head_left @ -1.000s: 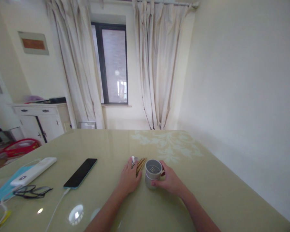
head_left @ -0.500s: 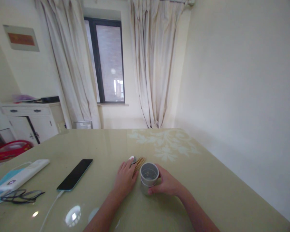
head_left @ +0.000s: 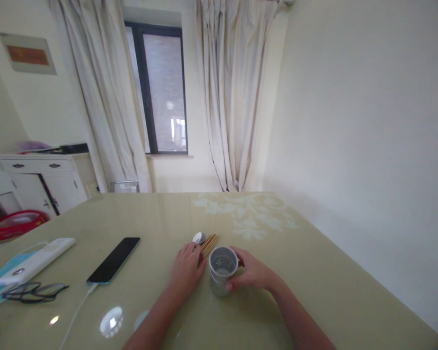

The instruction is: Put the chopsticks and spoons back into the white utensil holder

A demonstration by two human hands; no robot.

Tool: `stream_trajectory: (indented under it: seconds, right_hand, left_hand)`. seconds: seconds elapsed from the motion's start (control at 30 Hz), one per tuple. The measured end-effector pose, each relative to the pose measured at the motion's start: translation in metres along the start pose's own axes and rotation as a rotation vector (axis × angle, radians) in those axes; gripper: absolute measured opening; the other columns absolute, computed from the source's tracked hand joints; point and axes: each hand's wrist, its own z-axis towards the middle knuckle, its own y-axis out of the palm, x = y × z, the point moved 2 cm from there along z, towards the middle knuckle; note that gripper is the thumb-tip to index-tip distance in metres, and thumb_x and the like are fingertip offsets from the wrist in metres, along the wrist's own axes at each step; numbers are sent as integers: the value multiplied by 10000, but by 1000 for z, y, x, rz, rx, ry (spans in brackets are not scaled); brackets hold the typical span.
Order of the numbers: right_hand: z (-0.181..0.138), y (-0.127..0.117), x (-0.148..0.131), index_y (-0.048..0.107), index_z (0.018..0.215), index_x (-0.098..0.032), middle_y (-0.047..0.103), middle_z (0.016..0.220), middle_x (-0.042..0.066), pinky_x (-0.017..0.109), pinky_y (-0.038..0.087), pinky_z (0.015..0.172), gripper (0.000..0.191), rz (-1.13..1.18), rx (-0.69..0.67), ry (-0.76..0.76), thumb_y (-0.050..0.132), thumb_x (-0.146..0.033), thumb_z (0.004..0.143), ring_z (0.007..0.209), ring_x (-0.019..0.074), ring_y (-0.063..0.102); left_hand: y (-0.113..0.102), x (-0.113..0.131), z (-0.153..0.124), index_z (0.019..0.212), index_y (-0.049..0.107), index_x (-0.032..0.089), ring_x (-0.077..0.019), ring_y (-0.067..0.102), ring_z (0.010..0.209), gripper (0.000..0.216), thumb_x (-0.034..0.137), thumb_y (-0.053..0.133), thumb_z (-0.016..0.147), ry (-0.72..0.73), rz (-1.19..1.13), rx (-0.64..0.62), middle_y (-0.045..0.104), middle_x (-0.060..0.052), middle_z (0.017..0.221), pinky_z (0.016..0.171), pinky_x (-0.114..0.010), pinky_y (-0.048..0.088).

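On the table point(head_left: 255, 306), a grey cup-shaped utensil holder point(head_left: 219, 286) with small holes inside stands nearly upright. My right hand point(head_left: 253, 270) grips it from the right, thumb in front and fingers behind the rim. Just left of the holder, my left hand point(head_left: 188, 265) lies palm down with curled fingers over the near ends of a bundle of thin wooden chopsticks point(head_left: 210, 241). Beside them shows a round, shiny metal piece point(head_left: 199, 237), like a spoon's bowl; its other end is hidden under my left hand.
To the left lie a black phone point(head_left: 115, 260) on a white cable point(head_left: 76, 311), folded glasses point(head_left: 34, 292), a white power bank point(head_left: 36, 261) and a blue mask point(head_left: 12, 270). A wall point(head_left: 368, 146) runs along the table's right side.
The holder and my right hand have shifted slightly left, towards my left hand. My left fingers have drawn back and curled more, showing more of the round metal piece.
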Motion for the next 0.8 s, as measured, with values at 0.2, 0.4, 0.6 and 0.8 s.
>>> stream_trajectory:
  seconds: [0.2, 0.4, 0.6, 0.8]
  right_hand:
    - [0, 2, -3, 696, 1264, -223, 735, 1276, 94, 500, 494, 1063, 852, 44, -53, -7, 1041, -400, 506, 1209, 352, 667]
    - [-3, -8, -8, 656, 1320, -241, 683, 1351, 128, 505, 484, 1066, 927, 184, 20, -64, 946, -690, 562, 1295, 380, 610]
    - [-2, -15, -3, 647, 1337, -226, 664, 1368, 175, 497, 495, 1050, 886, 114, 209, -179, 636, -905, 767, 1315, 364, 596]
    - [3, -8, -4, 692, 1242, -241, 698, 1275, 145, 457, 495, 1025, 683, -56, 570, -282, 539, -818, 911, 1220, 326, 617]
  left_hand:
    - [-6, -1, 0, 910, 663, 202, -262, 614, 1092, 114, 248, 568, 953, -24, 13, -23, 691, -96, 1101, 972, -370, 449]
    - [-2, 0, -3, 842, 668, 222, -267, 618, 1165, 93, 247, 617, 917, 52, -91, 20, 709, -91, 1165, 1045, -396, 451]
    - [-6, 3, 2, 807, 681, 218, -276, 661, 1109, 148, 262, 608, 928, 49, -283, 153, 748, -96, 1103, 1014, -432, 496]
    - [-27, 10, 3, 926, 682, 195, -214, 713, 778, 356, 506, 533, 1010, -118, -758, 347, 747, -45, 817, 742, -337, 563]
